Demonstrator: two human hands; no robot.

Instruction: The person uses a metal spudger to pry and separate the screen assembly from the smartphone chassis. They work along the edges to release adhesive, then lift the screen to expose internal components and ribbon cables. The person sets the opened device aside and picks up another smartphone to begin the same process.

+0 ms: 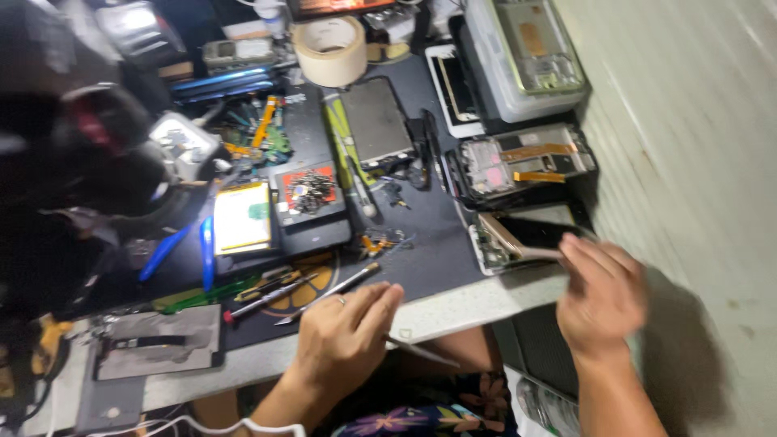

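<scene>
My left hand (pixel 346 333), with a ring on one finger, rests at the bench's front edge. Its fingers are closed on a thin metal tool (pixel 422 353) whose pointed end sticks out to the right. Metal tweezers (pixel 324 294) lie on the dark mat (pixel 429 243) just beyond its fingertips. My right hand (pixel 603 298), blurred, grips the near edge of an opened phone (pixel 518 239) at the bench's right end. The phone's screen panel is tilted up from its frame.
A second opened phone frame (pixel 526 158), a clear plastic box (pixel 530 57) and a tape roll (pixel 328 48) sit further back. A yellow battery (pixel 243 217), a pad of screws (pixel 312 193) and blue pry tools (pixel 206 251) crowd the left. A pale wall (pixel 688 162) bounds the right.
</scene>
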